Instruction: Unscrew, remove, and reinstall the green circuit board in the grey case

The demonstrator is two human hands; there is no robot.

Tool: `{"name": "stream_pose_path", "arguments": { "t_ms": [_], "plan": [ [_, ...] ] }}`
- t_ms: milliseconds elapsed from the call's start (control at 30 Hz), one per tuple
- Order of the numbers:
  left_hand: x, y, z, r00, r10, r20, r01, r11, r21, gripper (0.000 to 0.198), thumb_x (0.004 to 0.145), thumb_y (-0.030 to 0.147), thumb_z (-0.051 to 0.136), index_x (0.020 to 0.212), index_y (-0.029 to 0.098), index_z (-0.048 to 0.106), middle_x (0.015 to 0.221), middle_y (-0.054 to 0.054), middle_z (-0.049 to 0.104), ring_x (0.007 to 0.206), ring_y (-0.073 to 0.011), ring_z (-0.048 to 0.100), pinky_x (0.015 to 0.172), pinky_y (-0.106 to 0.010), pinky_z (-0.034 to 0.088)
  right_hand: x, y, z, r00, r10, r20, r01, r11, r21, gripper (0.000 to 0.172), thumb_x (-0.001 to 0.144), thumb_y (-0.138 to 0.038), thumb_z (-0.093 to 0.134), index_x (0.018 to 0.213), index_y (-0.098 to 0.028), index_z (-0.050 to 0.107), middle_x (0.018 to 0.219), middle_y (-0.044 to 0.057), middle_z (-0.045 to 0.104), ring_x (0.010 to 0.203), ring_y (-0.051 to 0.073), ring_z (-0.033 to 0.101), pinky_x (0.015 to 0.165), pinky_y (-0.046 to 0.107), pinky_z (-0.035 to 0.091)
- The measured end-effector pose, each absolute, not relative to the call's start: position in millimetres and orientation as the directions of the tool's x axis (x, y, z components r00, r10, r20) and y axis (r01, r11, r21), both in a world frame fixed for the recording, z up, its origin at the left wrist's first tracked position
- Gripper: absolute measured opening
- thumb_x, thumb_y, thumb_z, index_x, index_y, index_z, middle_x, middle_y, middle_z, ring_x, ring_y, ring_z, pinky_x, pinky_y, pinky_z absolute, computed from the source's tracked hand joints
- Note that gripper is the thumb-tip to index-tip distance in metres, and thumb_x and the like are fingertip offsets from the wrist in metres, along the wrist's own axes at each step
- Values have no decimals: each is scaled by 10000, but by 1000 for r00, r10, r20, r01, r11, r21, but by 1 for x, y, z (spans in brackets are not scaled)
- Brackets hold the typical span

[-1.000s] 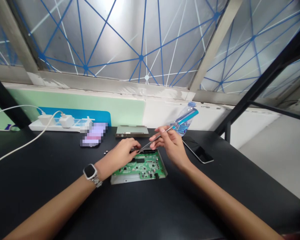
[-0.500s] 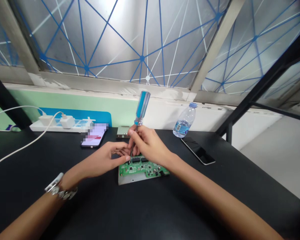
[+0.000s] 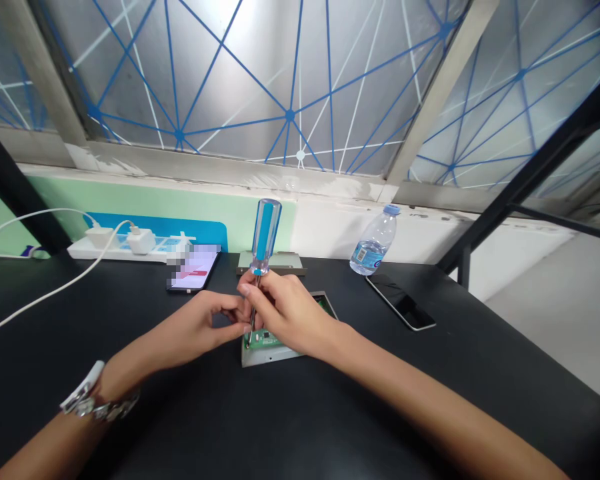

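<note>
And we've shifted the screwdriver to the circuit board's near left corner, so our work centres there! Our right hand pinches its shaft above the board; our left hand crowds in beside, grip unclear.

The screwdriver has a glossy, see-through plastic handle and a shiny metal shaft. At three o'clock from that handle, the bottle is clear plastic. The tray is dull metal, the table smooth and matt.
</note>
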State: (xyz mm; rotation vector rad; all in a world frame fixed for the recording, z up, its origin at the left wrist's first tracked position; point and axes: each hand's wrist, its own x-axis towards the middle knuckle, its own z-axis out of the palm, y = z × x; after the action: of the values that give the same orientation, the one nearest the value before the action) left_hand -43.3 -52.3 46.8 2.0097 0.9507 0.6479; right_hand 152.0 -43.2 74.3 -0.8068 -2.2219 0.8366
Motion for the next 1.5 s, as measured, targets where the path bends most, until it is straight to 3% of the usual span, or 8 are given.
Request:
{"name": "stream_pose_path", "arguments": {
  "t_ms": [367, 733, 900, 967, 1033, 1133, 1333, 1500],
  "plan": [
    [-44, -54, 46, 577, 804, 144, 432, -450, 781, 159, 902, 296, 605, 825, 166, 655, 831, -2, 680, 821, -165, 628, 793, -265, 496, 152, -46, 76, -652, 679, 336, 311, 644, -698, 252, 1031, -310, 375, 965, -177, 579, 739, 6, 667, 650, 126, 639, 678, 261, 499],
    [-48, -52, 44, 565, 813, 138, 470, -455, 756, 134, 882, 281, 617, 809, 171, 642, 831, 0, 681, 809, -168, 625, 792, -282, 501, 153, -43, 83, -737, 613, 284, 313, 682, -661, 286, 1018, -253, 366, 836, -181, 576, 790, 29, 690, 703, 138, 651, 721, 289, 513],
    [-49, -52, 40, 561, 819, 122, 499, -452, 739, 197, 887, 375, 613, 891, 184, 664, 979, -38, 697, 959, -230, 648, 886, -354, 517, 155, -44, 85, -729, 621, 287, 327, 685, -651, 279, 1006, -294, 408, 829, -181, 592, 762, 23, 688, 675, 143, 634, 657, 282, 494],
    [-50, -53, 36, 538, 835, 118, 555, -456, 695, 362, 822, 448, 687, 1087, 204, 653, 1147, -77, 669, 1144, -297, 597, 1011, -435, 472, 154, -44, 84, -694, 657, 294, 350, 665, -659, 274, 995, -362, 444, 850, -182, 591, 692, 10, 661, 599, 139, 603, 585, 275, 466],
    [-51, -54, 30, 527, 842, 113, 611, -468, 638, 736, 692, 504, 796, 1323, 223, 543, 1329, -119, 585, 1326, -364, 461, 1122, -511, 367, 153, -44, 83, -671, 677, 302, 339, 642, -687, 281, 989, -407, 456, 894, -181, 593, 677, 5, 651, 563, 135, 590, 561, 273, 457],
    [-52, -52, 22, 561, 824, 78, 636, -489, 597, 1045, 609, 504, 851, 1494, 226, 370, 1483, -157, 456, 1417, -402, 346, 1170, -540, 290, 153, -43, 81, -659, 692, 295, 276, 587, -761, 281, 989, -429, 450, 977, -185, 589, 762, 19, 682, 596, 136, 623, 592, 276, 487],
    [-53, -44, 13, 617, 784, 69, 606, -530, 593, 961, 647, 503, 831, 1475, 233, 424, 1593, -156, 305, 1469, -385, 256, 1193, -530, 244, 150, -42, 80, -533, 798, 280, 180, 431, -884, 272, 922, -444, 568, 1038, -202, 522, 740, 0, 669, 532, 126, 631, 502, 246, 484],
    [-52, -44, 13, 614, 784, 91, 598, -536, 595, 890, 644, 487, 834, 1421, 213, 498, 1586, -153, 313, 1461, -376, 281, 1196, -511, 253, 142, -44, 80, -397, 866, 303, 49, 349, -936, 390, 808, -480, 707, 992, -236, 464, 720, -23, 650, 492, 130, 626, 453, 245, 481]
  ]
}}
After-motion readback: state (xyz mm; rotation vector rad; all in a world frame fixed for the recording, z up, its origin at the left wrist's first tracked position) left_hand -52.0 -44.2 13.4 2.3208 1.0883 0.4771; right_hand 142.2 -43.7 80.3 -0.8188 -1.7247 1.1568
